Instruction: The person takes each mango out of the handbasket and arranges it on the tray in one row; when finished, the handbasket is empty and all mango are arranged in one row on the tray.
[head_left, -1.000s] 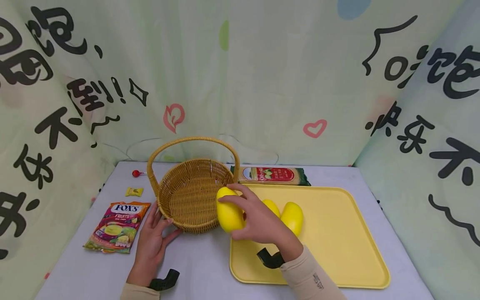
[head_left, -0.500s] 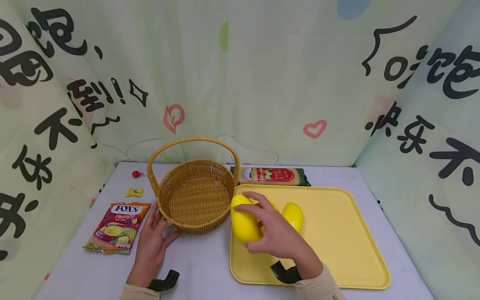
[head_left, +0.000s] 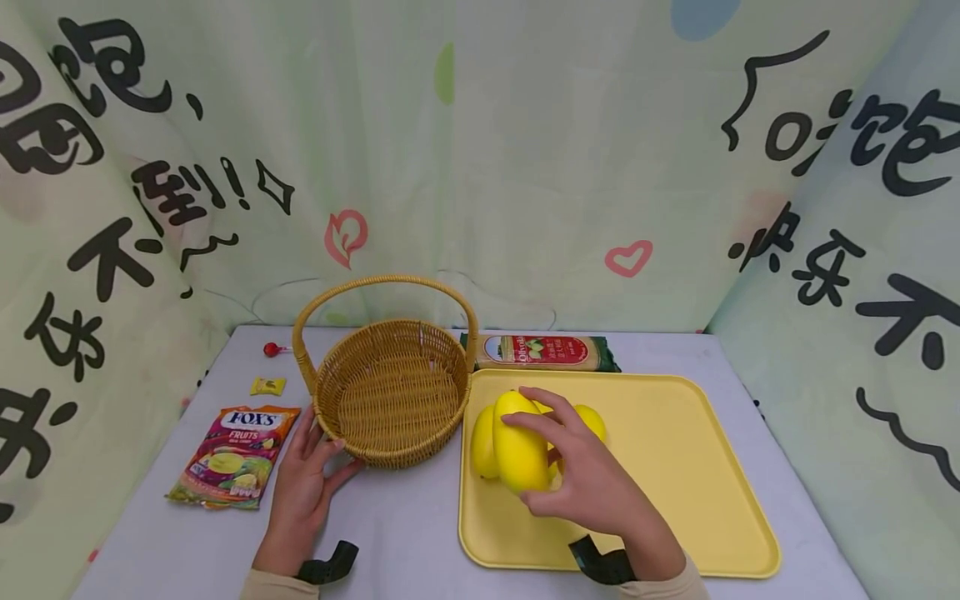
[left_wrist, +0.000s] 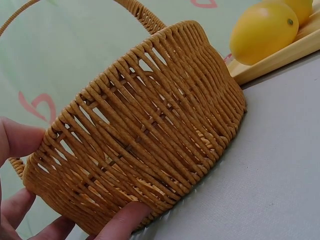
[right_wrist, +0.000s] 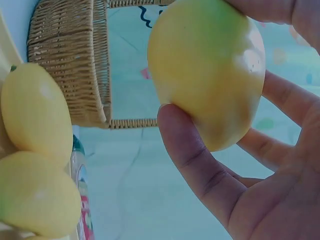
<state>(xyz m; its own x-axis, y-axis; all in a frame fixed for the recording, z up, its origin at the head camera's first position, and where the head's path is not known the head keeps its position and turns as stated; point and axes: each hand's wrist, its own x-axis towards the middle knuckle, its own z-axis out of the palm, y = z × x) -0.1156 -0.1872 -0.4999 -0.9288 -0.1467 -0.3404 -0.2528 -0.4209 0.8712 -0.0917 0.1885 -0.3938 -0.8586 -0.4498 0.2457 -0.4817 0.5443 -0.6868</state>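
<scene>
My right hand (head_left: 585, 467) grips a yellow mango (head_left: 521, 442) between thumb and fingers above the left part of the yellow tray (head_left: 675, 517). In the right wrist view the held mango (right_wrist: 210, 75) has a greenish top, and other mangoes (right_wrist: 37, 110) lie on the tray beyond it. One mango (head_left: 483, 442) shows left of the held one and another mango (head_left: 590, 421) to its right, partly behind my hand. My left hand (head_left: 300, 492) rests spread against the front left of the wicker basket (head_left: 397, 400); its fingers (left_wrist: 125, 220) touch the basket's outer wall (left_wrist: 135, 130).
A Fox's candy bag (head_left: 236, 454) lies left of my left hand. Behind it are a small yellow wrapped candy (head_left: 267, 386) and a red lollipop (head_left: 272, 349). A green and red Olivoila package (head_left: 540, 352) lies behind the tray. The basket's handle (head_left: 386, 281) stands upright.
My right hand has carried the mango from beside the basket's rim rightward over the tray, uncovering a mango at the tray's left. My left hand has stayed at the basket.
</scene>
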